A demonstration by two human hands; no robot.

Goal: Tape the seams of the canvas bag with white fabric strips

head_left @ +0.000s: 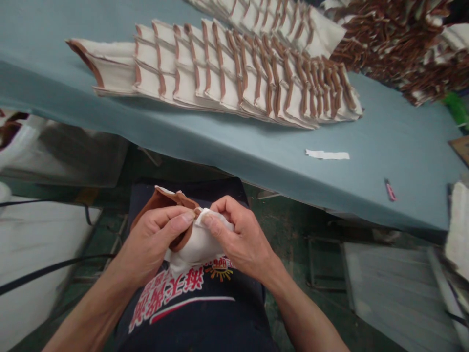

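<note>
Over my lap I hold a brown and white fabric piece, brown on one face and white on the other. My left hand pinches its brown edge between thumb and forefinger. Close beside it, my right hand grips the white part, thumb on top. The two hands nearly meet at a seam or edge. Part of the cloth is hidden behind my fingers. Below it shows a dark apron with red and white printing.
A blue-covered table spans ahead. On it lie a long overlapping row of white pieces with brown edges, a second row, a brown and white heap, a white strip and a small pink cutter-like tool. White bins flank me.
</note>
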